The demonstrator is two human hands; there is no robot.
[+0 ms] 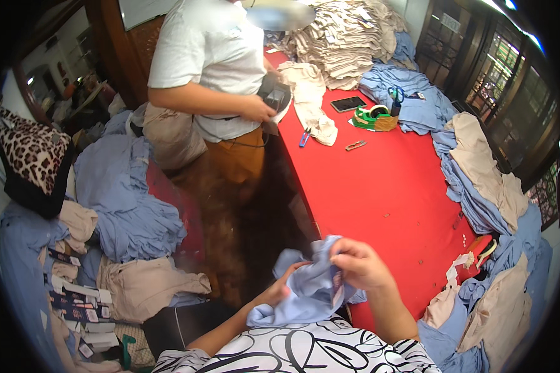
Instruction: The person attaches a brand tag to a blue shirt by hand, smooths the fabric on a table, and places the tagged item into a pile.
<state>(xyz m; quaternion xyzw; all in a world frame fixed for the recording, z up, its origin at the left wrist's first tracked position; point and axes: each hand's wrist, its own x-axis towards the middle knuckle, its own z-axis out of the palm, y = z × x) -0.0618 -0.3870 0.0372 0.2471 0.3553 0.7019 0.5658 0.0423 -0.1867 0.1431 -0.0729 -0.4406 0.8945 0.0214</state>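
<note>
Close to my body I hold a light blue garment (309, 283), bunched up over my lap. My left hand (282, 287) grips its left side, with the fingers partly hidden in the folds. At its upper right edge, my right hand (359, 264) pinches the cloth between thumb and fingers. A dark label or tag (338, 281) shows on the garment just below my right fingers. The near edge of the red-covered table (379, 205) lies right beside my right hand.
Across the aisle a co-worker (211, 81) stands holding a grey device (275, 94). On the table lie a beige garment (308, 102), thread snips (356, 145), a phone (348, 104) and a green tape dispenser (374, 117). Folded beige stacks (342, 43) and blue clothes (127, 193) surround me.
</note>
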